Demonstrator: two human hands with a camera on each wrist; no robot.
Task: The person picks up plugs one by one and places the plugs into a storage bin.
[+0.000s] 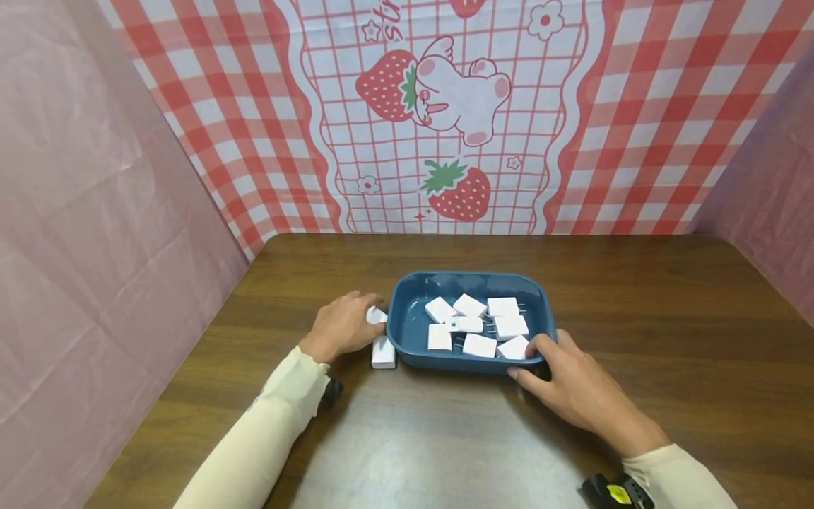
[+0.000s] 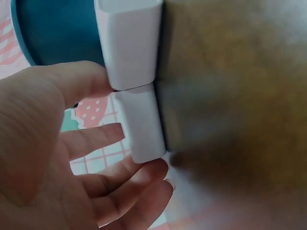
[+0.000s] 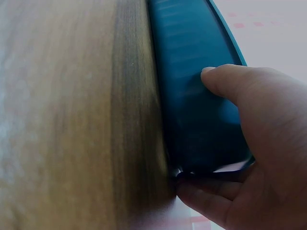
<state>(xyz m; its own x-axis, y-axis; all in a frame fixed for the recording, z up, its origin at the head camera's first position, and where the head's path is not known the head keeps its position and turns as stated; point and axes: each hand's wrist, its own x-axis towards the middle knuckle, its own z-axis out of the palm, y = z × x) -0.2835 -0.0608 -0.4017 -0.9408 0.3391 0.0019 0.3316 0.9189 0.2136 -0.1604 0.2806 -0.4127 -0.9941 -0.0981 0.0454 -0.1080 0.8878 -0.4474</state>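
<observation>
A blue plastic tray (image 1: 439,362) lies on the table with several white charger plugs (image 1: 480,346) inside, some showing metal prongs. My right hand (image 1: 581,382) grips its front right corner, thumb against the outer wall (image 3: 192,96) and an index finger over the rim. Left of the tray, two white chargers stand end to end on the tabletop. My left hand (image 1: 343,325) holds the farther charger (image 2: 140,124) between thumb and curled fingers. The nearer charger (image 1: 384,353) sits just in front of the thumb, against the farther one's end.
Brown wooden table (image 1: 649,304) spreads around the tray. A red-and-white checked cloth (image 1: 661,127) with strawberry prints hangs behind it. Pink cloth (image 1: 114,212) hangs along the left side, and another on the right. A dark band is on each wrist.
</observation>
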